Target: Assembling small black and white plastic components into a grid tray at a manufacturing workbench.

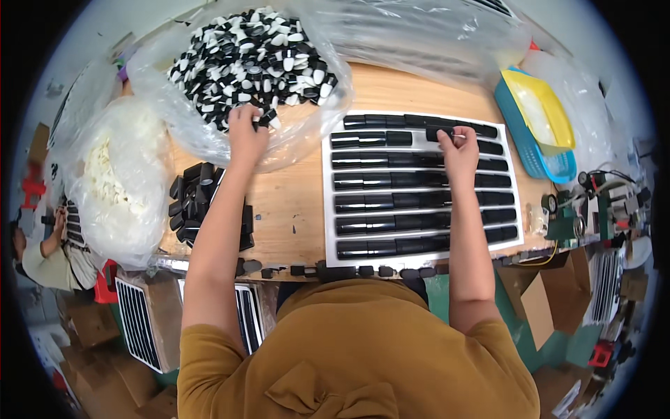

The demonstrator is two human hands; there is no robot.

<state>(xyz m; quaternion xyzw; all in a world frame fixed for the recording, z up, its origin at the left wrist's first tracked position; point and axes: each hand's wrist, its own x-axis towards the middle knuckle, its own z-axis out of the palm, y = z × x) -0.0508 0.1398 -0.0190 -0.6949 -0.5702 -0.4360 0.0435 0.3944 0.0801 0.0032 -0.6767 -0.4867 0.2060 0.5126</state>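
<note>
My left hand (248,136) reaches to the near edge of a large pile of small black-and-white parts (248,63) in a clear plastic bag. Its fingers are closed on a small black-and-white part (265,121). Over the second row from the back of a white tray (331,237), my right hand (461,155) pinches a small black rectangular block (435,133). The tray bears several rows of glossy black blocks (391,181). In the second row, white shows between the left-hand blocks and the held one.
Loose black blocks (193,199) lie beside my left forearm. A bag of cream-coloured pieces (112,174) sits at the left; yellow and blue baskets (513,112) stand at the back right, with a small green machine (565,228) nearer. Another person (59,262) is at far left.
</note>
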